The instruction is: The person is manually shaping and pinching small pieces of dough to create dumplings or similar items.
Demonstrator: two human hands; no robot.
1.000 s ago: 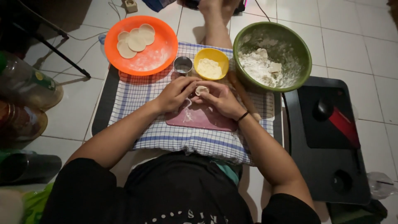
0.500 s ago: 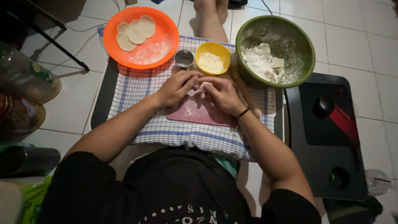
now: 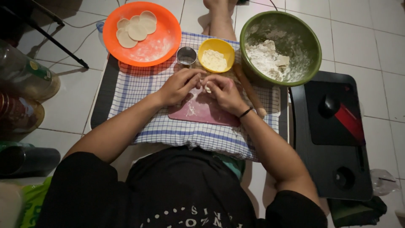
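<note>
Overhead, from the head camera, both hands meet over a pink board [image 3: 202, 110] lying on a checked cloth [image 3: 139, 88]. The left hand [image 3: 179, 85] and right hand [image 3: 224, 92] are curled together, pinching a small piece of dough [image 3: 207, 88] between their fingertips — it sits just above the board. Close beyond them stand a yellow bowl [image 3: 216, 54] of pale filling and a small metal cup [image 3: 186, 55], within easy reach. An orange plate [image 3: 158, 40] holds flat dough rounds [image 3: 136, 29]; a floury green bowl [image 3: 295, 38] sits to the right — a rolling pin [image 3: 249, 88] beside it.
</note>
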